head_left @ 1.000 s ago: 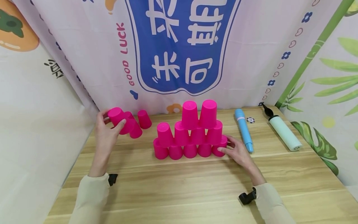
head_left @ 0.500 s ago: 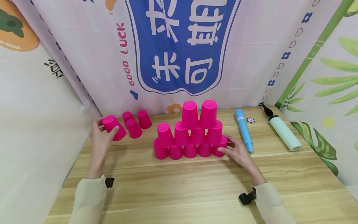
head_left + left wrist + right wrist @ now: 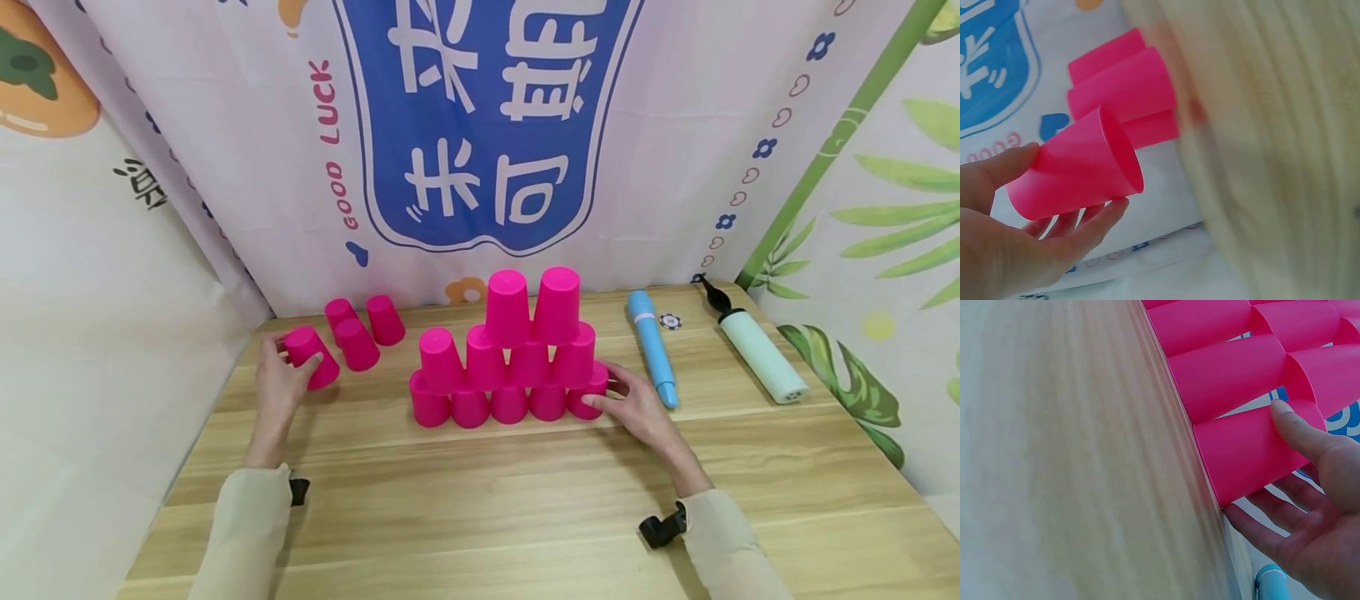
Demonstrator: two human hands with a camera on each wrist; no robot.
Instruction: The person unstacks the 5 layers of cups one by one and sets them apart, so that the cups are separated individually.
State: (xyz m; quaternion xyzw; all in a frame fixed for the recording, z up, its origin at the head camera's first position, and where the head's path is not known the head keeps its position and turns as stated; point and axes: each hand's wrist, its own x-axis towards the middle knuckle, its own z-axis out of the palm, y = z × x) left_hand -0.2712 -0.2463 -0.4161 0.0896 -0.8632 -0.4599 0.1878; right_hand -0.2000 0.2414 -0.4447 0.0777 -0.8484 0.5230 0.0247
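Observation:
My left hand [image 3: 279, 375] grips an upside-down pink cup [image 3: 309, 357] between thumb and fingers, at the table's left. In the left wrist view, the open rim of that pink cup [image 3: 1079, 169] shows, apart from the tabletop. Just beyond it stand three more upside-down pink cups [image 3: 356, 345]. At the centre, upside-down pink cups form a stack [image 3: 508, 367] of three levels, with two cups on top. My right hand [image 3: 633, 404] holds the bottom row's right-end cup [image 3: 1254, 450], its thumb on the near side and its fingers around the outer side.
To the right of the stack lie a light blue tube-shaped object [image 3: 654, 350], a small round chip [image 3: 671, 322] and a pale green hand pump [image 3: 761, 354] with a black nozzle. A printed curtain [image 3: 675, 167] hangs along the table's back edge.
My left hand has carried its cup leftward from over the loose cups, then lowered it toward the tabletop. The right hand and the stack have stayed put.

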